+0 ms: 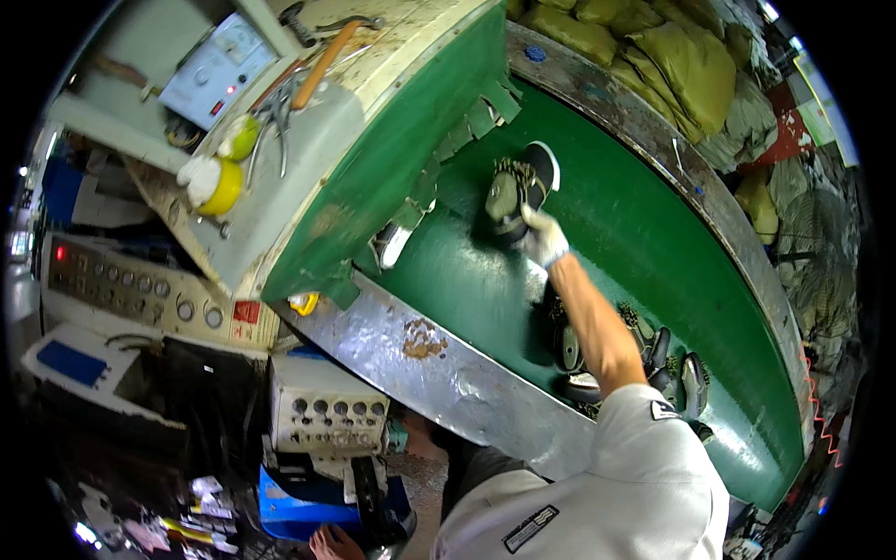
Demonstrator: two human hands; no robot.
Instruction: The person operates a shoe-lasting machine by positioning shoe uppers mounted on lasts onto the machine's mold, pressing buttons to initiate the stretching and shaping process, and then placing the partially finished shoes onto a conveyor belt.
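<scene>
Gloved right hand (543,241) pinching a white-edged dark shoe (541,170), over green conveyor belt (467,299), another shoe (396,246) beside green curtain (364,168), clustered shoes (692,385) near the forearm (597,327)

Conveyor belt (672,215) plain green; held footwear (504,193) olive and black with white edging, glove (541,243) off-white. Far-right sacks (686,79) mustard-olive; far-left control box (213,73) pale blue, hammer handle (326,65) orange; near-side shirt (644,467) pale grey.

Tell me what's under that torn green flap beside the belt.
Part of a shoe, partly white, shows at the torn edge of the green flap, on the green belt. Anything deeper is covered.
</scene>
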